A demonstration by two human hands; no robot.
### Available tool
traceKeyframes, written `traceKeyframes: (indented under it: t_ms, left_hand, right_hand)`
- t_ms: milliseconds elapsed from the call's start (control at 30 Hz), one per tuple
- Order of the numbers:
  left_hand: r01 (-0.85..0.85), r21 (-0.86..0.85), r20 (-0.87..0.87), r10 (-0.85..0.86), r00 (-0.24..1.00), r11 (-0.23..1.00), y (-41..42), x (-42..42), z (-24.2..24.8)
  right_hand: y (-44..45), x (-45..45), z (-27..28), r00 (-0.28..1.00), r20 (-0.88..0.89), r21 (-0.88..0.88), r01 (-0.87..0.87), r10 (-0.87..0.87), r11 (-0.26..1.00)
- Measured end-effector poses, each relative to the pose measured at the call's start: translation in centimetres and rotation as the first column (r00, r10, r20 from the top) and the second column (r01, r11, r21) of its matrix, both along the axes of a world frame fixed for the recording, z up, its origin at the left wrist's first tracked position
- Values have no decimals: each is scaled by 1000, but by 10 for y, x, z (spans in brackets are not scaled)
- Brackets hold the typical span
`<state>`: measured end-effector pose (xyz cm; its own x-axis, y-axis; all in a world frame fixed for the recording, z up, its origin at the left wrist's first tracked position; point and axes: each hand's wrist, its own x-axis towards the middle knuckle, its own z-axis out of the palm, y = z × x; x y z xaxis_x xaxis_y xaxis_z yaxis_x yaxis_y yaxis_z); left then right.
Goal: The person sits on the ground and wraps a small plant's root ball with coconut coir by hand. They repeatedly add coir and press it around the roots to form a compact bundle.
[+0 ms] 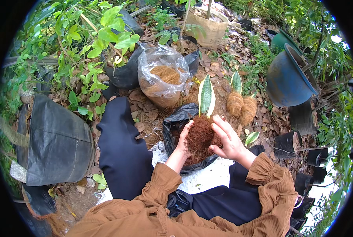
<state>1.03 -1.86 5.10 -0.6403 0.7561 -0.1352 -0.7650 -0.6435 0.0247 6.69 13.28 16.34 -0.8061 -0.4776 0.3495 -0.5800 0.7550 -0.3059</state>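
Observation:
Between my two hands is a ball of brown coir growing medium (200, 134), with a variegated snake plant leaf (206, 96) standing upright from its top. My left hand (184, 142) presses on its left side. Against its right side lies my right hand (228, 140), fingers slightly spread. The ball is over a black plastic bag (181, 115) that holds more loose coir. Beyond it stands a clear plastic bag (163, 71) with tan fibre inside. To the right, fibre-wrapped root balls (235, 103) with snake plant leaves rest on the ground.
A small variegated leaf cutting (252, 137) is near my right wrist. A large black grow bag (61, 142) stands at left, a tilted blue tub (286, 80) at right. A white sack (207, 177) lies beneath. Leafy plants and dry leaves surround the spot.

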Motion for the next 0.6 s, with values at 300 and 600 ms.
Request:
traceKeyframes:
  t_ms: [300, 600]
  left_hand:
    - [-22, -5, 13, 22, 1000, 1000, 3, -8, 3]
    - [-37, -123, 75, 47, 996, 992, 2, -12, 5]
  right_hand:
    - [0, -8, -7, 993, 119, 30, 21, -25, 999]
    - [-9, -21, -12, 977, 193, -58, 109, -96, 992]
